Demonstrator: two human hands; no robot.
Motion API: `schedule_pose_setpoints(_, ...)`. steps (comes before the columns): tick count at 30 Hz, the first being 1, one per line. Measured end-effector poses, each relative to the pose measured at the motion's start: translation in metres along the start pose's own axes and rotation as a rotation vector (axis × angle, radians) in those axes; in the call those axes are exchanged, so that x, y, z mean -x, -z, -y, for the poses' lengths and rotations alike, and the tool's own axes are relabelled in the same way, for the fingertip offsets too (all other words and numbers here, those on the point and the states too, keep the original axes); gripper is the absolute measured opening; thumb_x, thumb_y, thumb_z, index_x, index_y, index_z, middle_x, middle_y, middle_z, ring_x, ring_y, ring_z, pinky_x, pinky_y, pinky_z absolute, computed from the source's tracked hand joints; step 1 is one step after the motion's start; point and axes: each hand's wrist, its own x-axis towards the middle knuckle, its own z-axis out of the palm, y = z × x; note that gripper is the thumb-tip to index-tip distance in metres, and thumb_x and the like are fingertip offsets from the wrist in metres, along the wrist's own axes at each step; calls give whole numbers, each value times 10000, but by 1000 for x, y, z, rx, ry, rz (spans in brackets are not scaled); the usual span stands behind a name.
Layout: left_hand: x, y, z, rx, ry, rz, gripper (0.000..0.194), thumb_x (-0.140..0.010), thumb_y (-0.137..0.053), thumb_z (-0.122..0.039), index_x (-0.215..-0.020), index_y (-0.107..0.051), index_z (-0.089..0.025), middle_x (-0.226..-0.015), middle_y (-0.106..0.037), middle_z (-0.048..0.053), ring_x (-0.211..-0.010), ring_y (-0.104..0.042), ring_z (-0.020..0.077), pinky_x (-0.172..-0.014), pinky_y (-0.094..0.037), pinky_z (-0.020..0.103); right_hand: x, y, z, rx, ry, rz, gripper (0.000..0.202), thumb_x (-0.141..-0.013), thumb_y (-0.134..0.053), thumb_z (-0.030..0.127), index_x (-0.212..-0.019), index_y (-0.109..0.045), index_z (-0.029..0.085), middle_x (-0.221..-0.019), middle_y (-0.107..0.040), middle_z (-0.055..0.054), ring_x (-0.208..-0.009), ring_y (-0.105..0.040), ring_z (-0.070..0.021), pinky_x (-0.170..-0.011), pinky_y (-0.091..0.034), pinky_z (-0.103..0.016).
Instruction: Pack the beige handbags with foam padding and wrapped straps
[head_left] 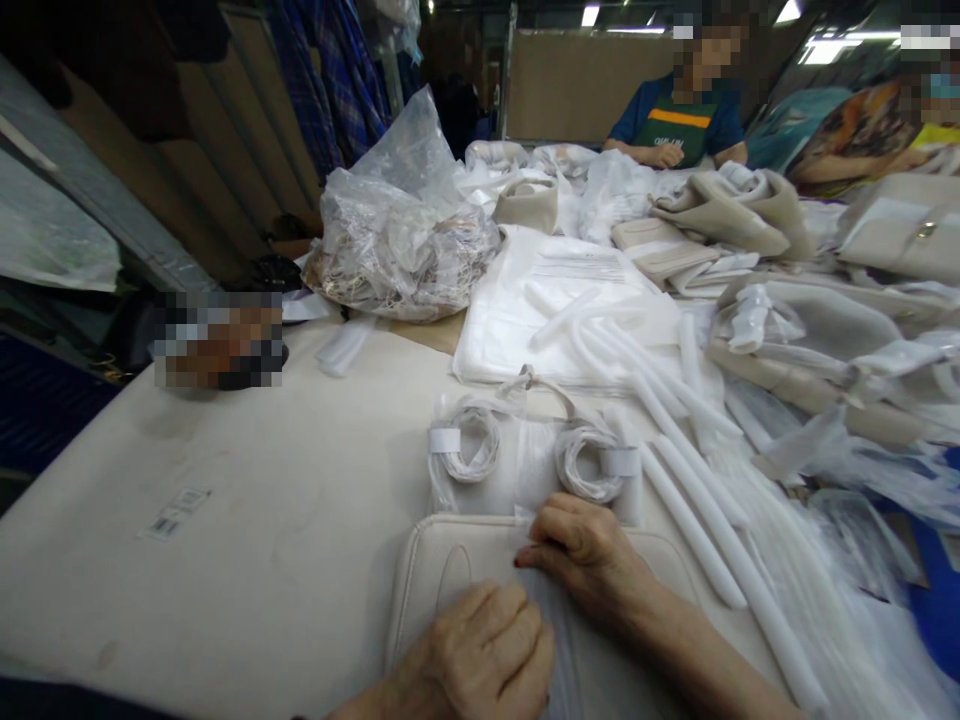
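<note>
Pinched in my right hand point(592, 555), clear film point(567, 640) may tear if my left hand point(491, 650), its hold unclear, pulls hard.

Left of the left hand point(495, 650), well apart: printed label point(176, 512), flat on pale tabletop point(262, 480). Beyond same hand, farther left: short clear plastic piece point(346, 345); behind it, large clear plastic bag point(409, 230), crumpled, stringy material inside. Upper left of both hands: grey metal post point(112, 170), slanted; blue plaid cloth point(330, 80), hanging. Well beyond the right hand point(592, 555), slightly right: person point(682, 130), green apron with orange stripe, blue sleeves. Behind person: tan panel point(577, 85). Overhead, beyond right hand: ceiling light point(590, 15), lit.
</note>
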Motion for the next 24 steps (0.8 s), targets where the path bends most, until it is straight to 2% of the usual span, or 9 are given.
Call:
schedule_pose_setpoints(2, -11, 1, 4, -59, -23, -18, 235, -886, -428, -106, -975, -634, -36, -906, -660, 119, -924, -597, 225, -772, -521, 323, 0, -1, -1, -10, -12, 0, 222, -694, -719, 48, -589, -556, 156, -597, -501, 45, -568, -489, -95, -527, -346, -200)
schedule_pose_setpoints(6, -13, -2, 6, -59, 8, 149, 178, -883, -505, -155, -949, -646, -70, -1009, -646, 106, -943, -587, 222, -860, -505, 336, -1, -1, 0, -33, -78, 5, 208, -678, -719, 44, -596, -571, 163, -595, -513, 48, -575, -517, -99, -535, -366, -198)
schedule_pose_setpoints(13, -4, -4, 1, -139, 14, 124, 334, -897, -504, -241, -1143, -582, -30, -1203, -598, 155, -1204, -477, 277, -1043, -398, 379, -4, -4, 3, 70, -86, -106, 206, -700, -738, 90, -656, -552, 166, -641, -540, 25, -598, -547, -125, -549, -425, -222)
schedule_pose_setpoints(15, -6, -1, 0, -153, 23, 144, 356, -905, -477, -239, -1179, -563, -29, -1219, -596, 155, -1230, -462, 282, -1043, -400, 384, -2, -6, 4, 109, -61, -173, 129, -755, -682, 103, -747, -572, 170, -695, -565, 4, -631, -571, -143, -574, -464, -243)
schedule_pose_setpoints(17, -8, 3, -1, -164, 36, 174, 367, -915, -445, -236, -1197, -553, -27, -1239, -586, 160, -1236, -461, 288, -1029, -413, 390, 5, -4, 7, 110, 8, -265, 84, -842, -580, 138, -923, -583, 160, -826, -605, -45, -724, -611, -162, -626, -504, -258)
schedule_pose_setpoints(19, -10, 3, 0, -175, 51, 185, 362, -926, -413, -242, -1187, -563, -40, -1250, -583, 149, -1218, -482, 282, -1005, -431, 391, 20, 5, 11, 141, 78, -372, 185, -905, -498, 186, -1079, -547, 152, -986, -606, -94, -855, -624, -173, -699, -519, -258)
schedule_pose_setpoints(21, -11, 0, 1, -179, 46, 169, 356, -935, -384, -252, -1155, -586, -58, -1240, -596, 130, -1190, -509, 268, -977, -445, 381, 46, 25, 11, 270, 79, -499, 228, -918, -501, 248, -1127, -539, 166, -1054, -594, -100, -924, -611, -179, -767, -504, -261)
schedule_pose_setpoints(23, -9, -5, 3, -176, 6, 61, 351, -935, -361, -248, -1093, -619, -70, -1181, -634, 123, -1149, -542, 253, -954, -447, 363, 80, 54, 6, 477, -51, -662, 259, -899, -544, 314, -1124, -563, 187, -1044, -606, -85, -911, -604, -194, -826, -473, -296)
schedule_pose_setpoints(24, -7, -9, 4, -170, 0, 1, 339, -929, -366, -239, -1062, -632, -77, -1153, -648, 123, -1136, -551, 246, -959, -436, 354, 100, 71, 1, 580, -166, -761, 280, -891, -554, 348, -1119, -576, 187, -1042, -613, -90, -909, -600, -214, -841, -459, -331)
